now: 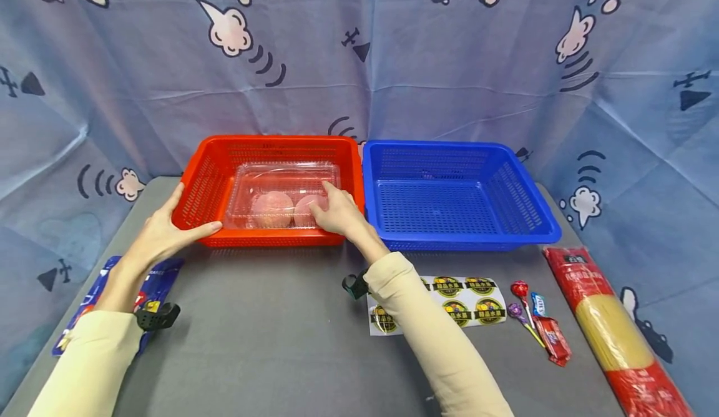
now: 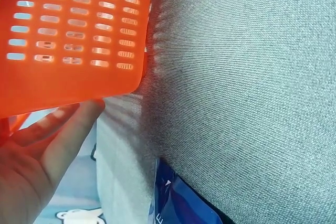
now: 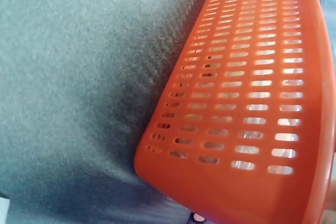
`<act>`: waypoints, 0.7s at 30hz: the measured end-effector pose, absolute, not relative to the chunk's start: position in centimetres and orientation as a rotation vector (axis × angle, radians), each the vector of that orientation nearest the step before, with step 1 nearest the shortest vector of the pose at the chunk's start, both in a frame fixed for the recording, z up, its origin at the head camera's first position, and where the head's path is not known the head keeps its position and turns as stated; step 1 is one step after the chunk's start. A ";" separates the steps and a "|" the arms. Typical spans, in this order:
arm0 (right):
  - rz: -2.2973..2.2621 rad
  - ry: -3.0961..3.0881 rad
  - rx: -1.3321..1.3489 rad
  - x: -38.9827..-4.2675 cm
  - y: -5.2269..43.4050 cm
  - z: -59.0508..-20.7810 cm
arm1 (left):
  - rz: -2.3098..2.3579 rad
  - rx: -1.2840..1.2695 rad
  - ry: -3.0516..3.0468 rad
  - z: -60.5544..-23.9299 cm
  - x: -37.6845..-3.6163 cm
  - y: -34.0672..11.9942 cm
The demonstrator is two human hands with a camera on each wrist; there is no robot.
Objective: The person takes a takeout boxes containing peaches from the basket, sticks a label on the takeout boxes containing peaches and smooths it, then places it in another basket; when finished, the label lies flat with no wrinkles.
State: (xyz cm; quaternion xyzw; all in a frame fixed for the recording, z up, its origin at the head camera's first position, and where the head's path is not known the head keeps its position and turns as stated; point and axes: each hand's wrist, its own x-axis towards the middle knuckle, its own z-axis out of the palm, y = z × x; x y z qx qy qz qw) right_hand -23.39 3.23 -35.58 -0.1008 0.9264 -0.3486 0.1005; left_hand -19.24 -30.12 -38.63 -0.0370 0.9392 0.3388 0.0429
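A red plastic basket stands on the grey table. Inside lies a clear plastic container with two pinkish, round, peach-like items. My left hand spreads around the basket's near left corner, thumb along the front rim. In the left wrist view its straight fingers touch the basket's outer wall. Over the basket's right front part reaches my right hand, its extended fingers on the container's lid near the right end. In the right wrist view the basket wall hides nearly all of that hand.
A blue basket stands right beside the red one. Nearer are a sheet of round stickers, a red lollipop, a purple lollipop, small wrapped snacks and a long noodle pack. A blue packet lies under my left forearm.
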 end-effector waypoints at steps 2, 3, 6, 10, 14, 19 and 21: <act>-1.030 2.724 -0.264 -23.4 3.2 -35.5 | 1.035 -0.116 2.870 -38.6 -19.3 -30.1; -1.033 2.712 -0.239 -23.4 3.2 -35.5 | 1.036 -0.117 2.869 -38.6 -19.2 -30.1; -1.061 2.670 -0.160 -23.3 3.2 -35.4 | 1.035 -0.117 2.868 -38.7 -19.2 -30.1; -1.182 2.609 -0.096 -23.3 3.2 -35.4 | 1.030 -0.114 2.871 -38.6 -19.2 -30.1; -1.360 2.504 -0.049 -23.4 3.3 -35.5 | 1.030 -0.113 2.873 -38.6 -19.2 -30.1; -1.547 2.350 -0.028 -23.5 3.4 -35.5 | 1.031 -0.116 2.869 -38.5 -19.2 -30.1; -1.605 2.302 -0.056 -23.6 3.5 -35.5 | 1.031 -0.116 2.869 -38.5 -19.2 -30.1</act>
